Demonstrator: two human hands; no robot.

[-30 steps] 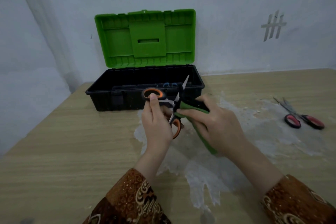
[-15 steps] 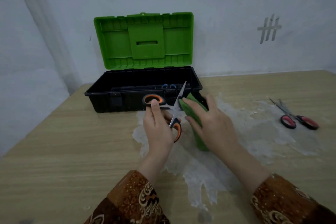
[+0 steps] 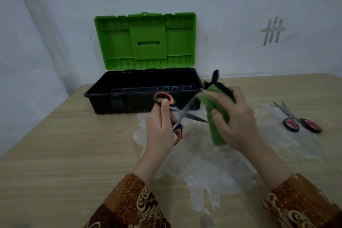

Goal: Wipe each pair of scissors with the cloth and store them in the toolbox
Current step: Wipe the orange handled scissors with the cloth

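Note:
My left hand (image 3: pixel 160 131) grips the orange-and-black handles of a pair of scissors (image 3: pixel 182 114) whose blades are spread apart. My right hand (image 3: pixel 234 122) holds a green cloth with a black edge (image 3: pixel 215 114) folded round the tip of the upper blade. The lower blade points right at the cloth. Both hands are just in front of the black toolbox (image 3: pixel 118 96), whose green lid (image 3: pixel 145 41) stands open. A blue-handled pair of scissors (image 3: pixel 169 87) lies inside it. A red-handled pair (image 3: pixel 298 120) lies on the table at the right.
The wooden table (image 3: pixel 61 153) carries a patch of torn white film (image 3: pixel 203 168) under my hands. The toolbox stands at the back near a white wall with tape marks (image 3: pixel 273 30). The table's left edge runs diagonally at the far left.
The scissor blades have spread wider. My right hand with the cloth has slid up and to the right along the upper blade to its tip.

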